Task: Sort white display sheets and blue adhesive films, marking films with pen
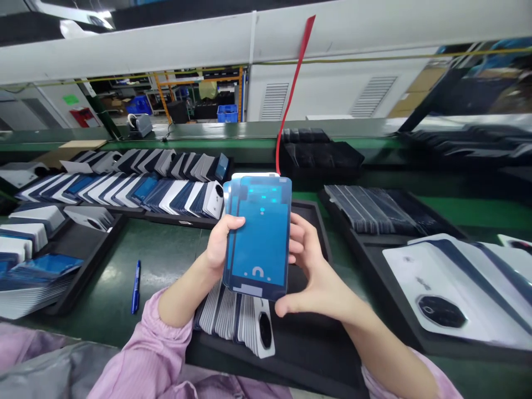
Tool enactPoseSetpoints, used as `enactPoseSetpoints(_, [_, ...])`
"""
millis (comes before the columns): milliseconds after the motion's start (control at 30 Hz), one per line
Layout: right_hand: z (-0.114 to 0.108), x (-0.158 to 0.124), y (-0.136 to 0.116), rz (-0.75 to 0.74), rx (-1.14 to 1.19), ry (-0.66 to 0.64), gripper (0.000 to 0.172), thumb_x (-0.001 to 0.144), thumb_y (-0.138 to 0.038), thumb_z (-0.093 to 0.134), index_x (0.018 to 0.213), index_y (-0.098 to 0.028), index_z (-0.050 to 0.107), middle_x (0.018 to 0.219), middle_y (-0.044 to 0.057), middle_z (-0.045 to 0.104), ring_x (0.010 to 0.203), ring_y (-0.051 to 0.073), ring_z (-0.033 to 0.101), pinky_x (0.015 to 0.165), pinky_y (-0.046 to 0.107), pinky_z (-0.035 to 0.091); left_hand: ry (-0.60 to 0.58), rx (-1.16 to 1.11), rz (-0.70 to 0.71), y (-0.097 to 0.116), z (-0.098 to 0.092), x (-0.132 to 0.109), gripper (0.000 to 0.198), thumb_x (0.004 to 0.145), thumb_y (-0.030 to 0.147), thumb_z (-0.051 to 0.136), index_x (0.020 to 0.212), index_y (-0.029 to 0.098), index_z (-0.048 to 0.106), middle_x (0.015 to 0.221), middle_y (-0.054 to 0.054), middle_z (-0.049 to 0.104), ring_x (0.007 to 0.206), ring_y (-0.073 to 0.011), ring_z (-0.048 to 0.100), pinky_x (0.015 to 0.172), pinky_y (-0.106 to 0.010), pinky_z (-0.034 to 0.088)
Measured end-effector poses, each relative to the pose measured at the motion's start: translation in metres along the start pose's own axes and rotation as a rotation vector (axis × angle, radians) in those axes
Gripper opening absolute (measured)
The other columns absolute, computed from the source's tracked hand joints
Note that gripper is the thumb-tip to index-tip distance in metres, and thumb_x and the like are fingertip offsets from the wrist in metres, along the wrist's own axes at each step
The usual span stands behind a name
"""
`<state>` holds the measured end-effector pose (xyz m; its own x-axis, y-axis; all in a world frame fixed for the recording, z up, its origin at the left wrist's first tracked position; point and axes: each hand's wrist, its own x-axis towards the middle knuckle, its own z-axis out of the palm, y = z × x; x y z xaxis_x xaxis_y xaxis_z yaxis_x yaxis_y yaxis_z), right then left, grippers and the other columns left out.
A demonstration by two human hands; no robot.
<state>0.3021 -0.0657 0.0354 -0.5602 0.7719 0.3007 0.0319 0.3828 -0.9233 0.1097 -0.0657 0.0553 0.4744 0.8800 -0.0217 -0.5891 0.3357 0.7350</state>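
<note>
Both my hands hold up a small stack of phone back covers (258, 235) with blue protective film facing me, at the centre of the view. My left hand (219, 244) grips the stack's left edge, thumb on the front. My right hand (312, 271) wraps its right side and bottom, thumb under the lower edge. Below the hands, a row of white covers (236, 318) with camera cutouts leans in a black tray (307, 349).
Black trays of covers stand at the left (137, 191), far left (37, 266) and right (374, 208). Large white covers (457, 288) lie at the right. A blue pen (135, 287) rests on the green mat. A red strap (291, 94) hangs behind.
</note>
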Motion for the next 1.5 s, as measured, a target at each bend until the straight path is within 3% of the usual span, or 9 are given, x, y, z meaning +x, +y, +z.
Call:
enactPoseSetpoints(100, [0.000, 0.003, 0.006, -0.031, -0.009, 0.069, 0.124, 0.059, -0.063, 0.090, 0.154, -0.037, 0.014, 0.147, 0.015, 0.041, 0.128, 0.032, 0.057, 0.095, 0.046, 0.058, 0.077, 0.260, 0.187, -0.002, -0.001, -0.001, 0.069, 0.079, 0.069, 0.050, 0.117, 0.013, 0.062, 0.116, -0.016, 0.067, 0.105, -0.0335, 0.064, 0.095, -0.048, 0.050])
enactPoseSetpoints(233, [0.005, 0.005, 0.010, -0.033, 0.155, 0.092, 0.105, 0.060, -0.073, 0.083, 0.146, -0.035, 0.035, 0.136, 0.013, 0.054, 0.119, 0.031, 0.063, 0.093, 0.045, 0.059, 0.364, 1.113, 0.413, -0.006, 0.008, 0.000, 0.086, 0.077, 0.060, 0.071, 0.146, 0.017, 0.042, 0.138, -0.017, 0.051, 0.132, -0.0387, 0.045, 0.115, -0.053, 0.031])
enactPoseSetpoints(400, [0.011, 0.011, 0.008, 0.066, 0.174, 0.410, 0.050, 0.088, -0.058, 0.068, 0.124, -0.025, 0.057, 0.123, 0.011, 0.068, 0.113, 0.030, 0.067, 0.098, 0.047, 0.057, 0.513, 1.570, 0.343, -0.018, 0.024, 0.000, 0.104, 0.076, 0.056, 0.077, 0.156, 0.013, 0.027, 0.132, -0.022, 0.049, 0.127, -0.0453, 0.047, 0.107, -0.063, 0.035])
enactPoseSetpoints(667, [-0.011, 0.019, 0.005, 0.160, 0.233, 0.346, 0.053, 0.078, -0.069, 0.070, 0.103, -0.024, 0.060, 0.073, 0.002, 0.066, 0.056, 0.019, 0.060, 0.049, 0.032, 0.053, 0.070, 0.841, 0.101, 0.017, 0.007, -0.014, 0.080, 0.074, 0.053, 0.082, 0.138, 0.024, 0.044, 0.124, -0.012, 0.063, 0.106, -0.0299, 0.066, 0.086, -0.039, 0.054])
enactPoseSetpoints(867, [-0.007, 0.007, -0.001, 0.065, 0.087, 0.254, 0.051, 0.088, -0.062, 0.064, 0.121, -0.024, 0.056, 0.094, 0.007, 0.070, 0.075, 0.023, 0.069, 0.054, 0.032, 0.058, -0.038, 0.291, -0.231, -0.011, 0.004, -0.001, 0.067, 0.062, 0.045, 0.090, 0.115, 0.015, 0.064, 0.097, -0.010, 0.073, 0.079, -0.0249, 0.071, 0.074, -0.037, 0.056])
enactPoseSetpoints(1033, [-0.011, 0.008, -0.001, -0.242, -0.386, 0.559, 0.078, 0.085, -0.041, 0.074, 0.149, -0.031, 0.030, 0.138, 0.013, 0.051, 0.122, 0.030, 0.058, 0.087, 0.045, 0.061, 0.009, 0.225, -0.180, -0.018, 0.011, 0.002, 0.043, 0.064, 0.032, 0.087, 0.098, 0.012, 0.071, 0.091, -0.012, 0.076, 0.080, -0.0250, 0.072, 0.077, -0.036, 0.054])
enactPoseSetpoints(1133, [-0.020, 0.010, -0.005, -0.372, -0.623, 0.489, 0.071, 0.083, -0.040, 0.076, 0.145, -0.031, 0.042, 0.147, 0.014, 0.046, 0.138, 0.036, 0.046, 0.104, 0.056, 0.052, -0.064, 0.301, -0.205, -0.017, 0.011, 0.003, 0.038, 0.069, 0.040, 0.085, 0.090, 0.013, 0.071, 0.081, -0.008, 0.071, 0.072, -0.0190, 0.066, 0.071, -0.031, 0.052])
enactPoseSetpoints(1267, [-0.027, 0.007, -0.012, -0.410, -0.619, 0.310, 0.052, 0.090, -0.034, 0.070, 0.139, -0.030, 0.052, 0.142, 0.011, 0.057, 0.133, 0.034, 0.054, 0.107, 0.052, 0.051, -0.139, 0.254, -0.237, -0.027, 0.006, 0.004, 0.057, 0.058, 0.055, 0.091, 0.095, 0.018, 0.068, 0.082, 0.000, 0.059, 0.076, -0.0123, 0.058, 0.076, -0.030, 0.052])
enactPoseSetpoints(1500, [-0.022, 0.008, -0.010, -0.414, -0.614, 0.498, 0.033, 0.091, -0.023, 0.068, 0.124, -0.029, 0.064, 0.119, 0.009, 0.068, 0.110, 0.029, 0.067, 0.092, 0.046, 0.058, -0.186, 0.034, -0.234, -0.034, 0.006, 0.003, 0.066, 0.066, 0.075, 0.076, 0.095, 0.016, 0.068, 0.091, -0.005, 0.060, 0.067, -0.0111, 0.056, 0.064, -0.027, 0.048])
